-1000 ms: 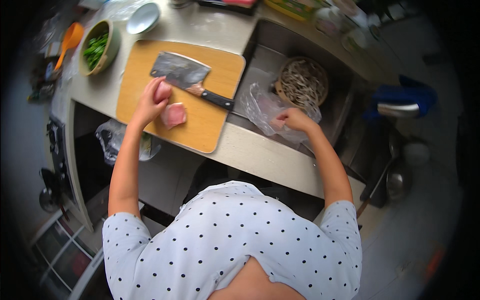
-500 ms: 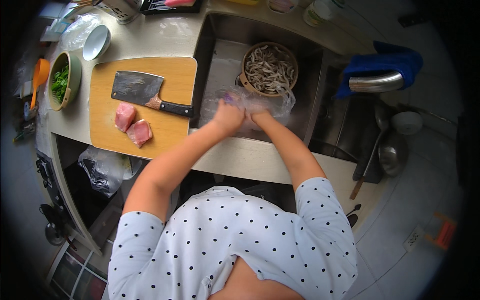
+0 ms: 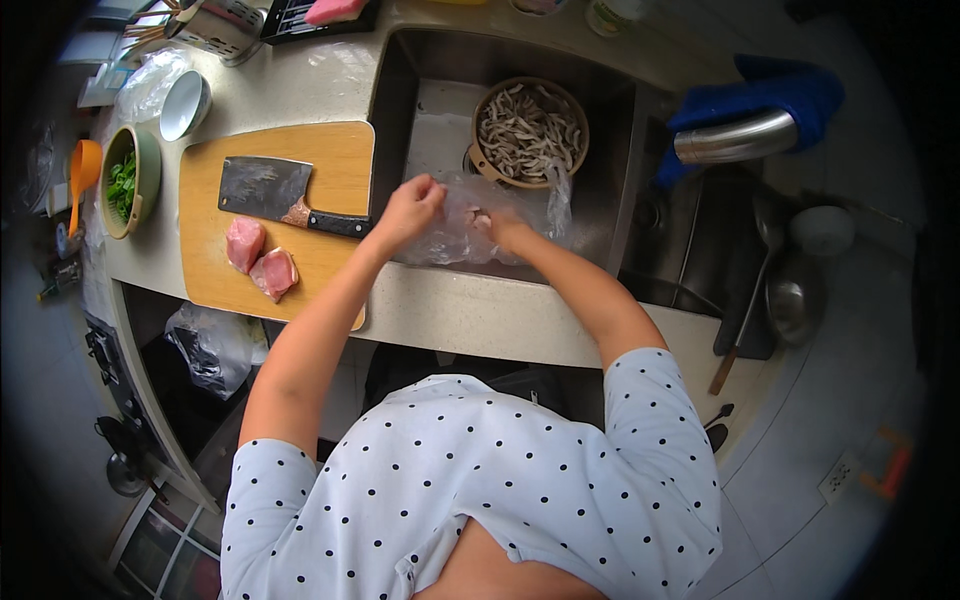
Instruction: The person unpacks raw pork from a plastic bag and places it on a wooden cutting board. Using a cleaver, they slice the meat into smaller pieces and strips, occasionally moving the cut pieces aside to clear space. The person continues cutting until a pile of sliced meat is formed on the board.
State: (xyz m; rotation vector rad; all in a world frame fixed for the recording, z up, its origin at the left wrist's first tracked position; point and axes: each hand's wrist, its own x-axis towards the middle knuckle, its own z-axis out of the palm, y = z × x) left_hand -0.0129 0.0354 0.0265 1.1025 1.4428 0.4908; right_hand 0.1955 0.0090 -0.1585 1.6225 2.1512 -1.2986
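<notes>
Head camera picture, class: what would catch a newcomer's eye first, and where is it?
Both hands, left hand and right hand, grip a clear plastic bag at the sink edge. A cleaver and two pink meat pieces lie on the wooden cutting board to the left.

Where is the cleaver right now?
In the head view, the cleaver lies flat on the wooden cutting board to the person's left of the sink, just above two pieces of raw meat, its handle pointing toward the left hand.
</notes>
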